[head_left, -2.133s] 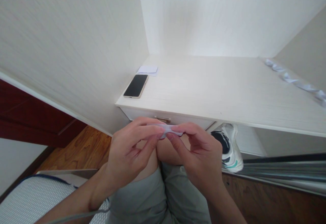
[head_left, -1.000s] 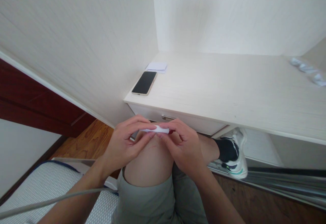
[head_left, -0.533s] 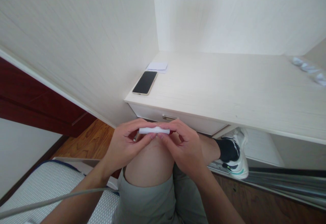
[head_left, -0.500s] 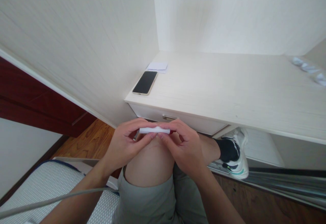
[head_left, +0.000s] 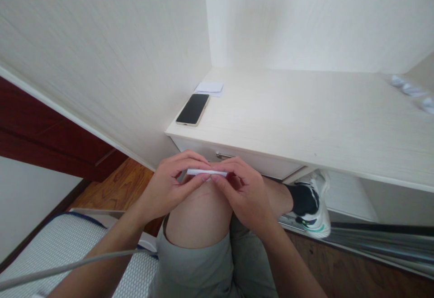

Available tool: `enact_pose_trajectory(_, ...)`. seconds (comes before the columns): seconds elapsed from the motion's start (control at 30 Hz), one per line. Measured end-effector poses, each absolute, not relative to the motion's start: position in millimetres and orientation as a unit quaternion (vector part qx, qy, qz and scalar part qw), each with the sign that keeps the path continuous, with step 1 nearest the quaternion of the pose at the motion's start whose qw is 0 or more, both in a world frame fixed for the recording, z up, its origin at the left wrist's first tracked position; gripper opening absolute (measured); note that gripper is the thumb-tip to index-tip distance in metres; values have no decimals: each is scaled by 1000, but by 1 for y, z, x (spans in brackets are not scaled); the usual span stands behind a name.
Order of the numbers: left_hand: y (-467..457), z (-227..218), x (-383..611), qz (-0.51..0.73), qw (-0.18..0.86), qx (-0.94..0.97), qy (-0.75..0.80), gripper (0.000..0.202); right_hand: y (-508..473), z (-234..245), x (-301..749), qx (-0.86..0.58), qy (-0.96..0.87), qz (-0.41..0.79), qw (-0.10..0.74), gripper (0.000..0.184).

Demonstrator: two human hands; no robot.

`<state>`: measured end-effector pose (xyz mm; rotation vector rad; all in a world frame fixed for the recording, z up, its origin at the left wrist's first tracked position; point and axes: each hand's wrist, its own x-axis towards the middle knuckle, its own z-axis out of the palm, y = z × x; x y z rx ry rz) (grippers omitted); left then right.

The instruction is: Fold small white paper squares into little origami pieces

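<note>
Both of my hands pinch a small folded white paper strip (head_left: 206,172) just above my bare knee (head_left: 198,216). My left hand (head_left: 169,187) grips its left end with thumb and fingers closed. My right hand (head_left: 242,194) grips the right end the same way. The strip lies flat and thin between the fingertips, in front of the desk's drawer handle (head_left: 224,156).
A pale wooden desk (head_left: 305,117) stretches ahead with a black phone (head_left: 192,109) and a white paper slip (head_left: 209,87) at its left end. Several folded white pieces (head_left: 412,92) lie at the far right. A sneaker (head_left: 313,207) rests under the desk. A grey cable (head_left: 68,268) crosses my left arm.
The strip has been pressed flatter between my fingertips, and my hands have shifted slightly. Over two seconds the view has moved, and my knee has come into sight beneath the hands.
</note>
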<state>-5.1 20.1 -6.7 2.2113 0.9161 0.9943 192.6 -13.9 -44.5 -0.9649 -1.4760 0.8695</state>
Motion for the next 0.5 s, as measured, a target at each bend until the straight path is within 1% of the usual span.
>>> enact_pose_trajectory(0.17, 20, -8, -6, 369, 281, 814, 349, 10, -14, -43, 193, -408, -616, 393, 548, 17)
enact_pose_trajectory(0.37, 18, -13, 1, 385, 358, 745, 410, 6, -11, -42, 192, -434, -582, 438, 530, 10)
enact_pose_trajectory(0.5, 16, -14, 6, 385, 372, 726, 432, 9, -9, -42, 193, -443, -560, 475, 514, 12)
